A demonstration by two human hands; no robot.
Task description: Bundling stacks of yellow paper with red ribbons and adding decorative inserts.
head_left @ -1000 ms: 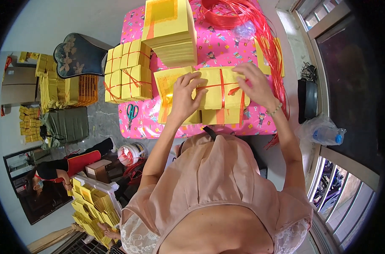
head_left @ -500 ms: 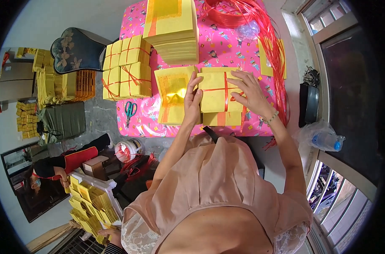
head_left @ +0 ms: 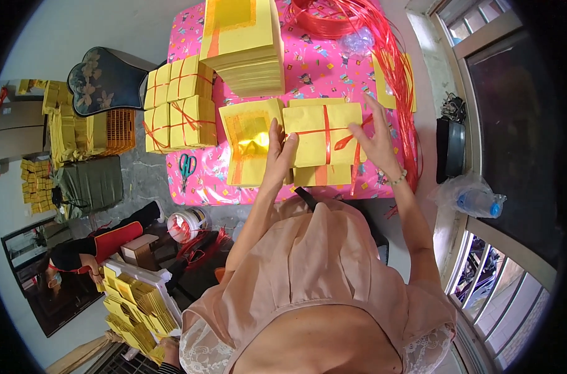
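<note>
1. On the pink patterned table point(head_left: 308, 68), near its front edge, I am working on a yellow paper bundle point(head_left: 308, 128) crossed with red ribbon point(head_left: 326, 124).
2. Ribbon is already running both ways over the bundle; its loose ends are hanging at the right, so the knot probably remains to be finished, though the view is too small to confirm.
3. Tied bundles point(head_left: 179, 103) are sitting at the table's left corner; a tall untied paper stack point(head_left: 246, 47) is waiting behind.
4. My left hand point(head_left: 279, 149) is pressing flat-fingered against the bundle's left edge, gripping nothing.
5. My right hand point(head_left: 377, 140) is hovering spread-fingered over the right side, beside the ribbon ends, clasping nothing visible.
</note>
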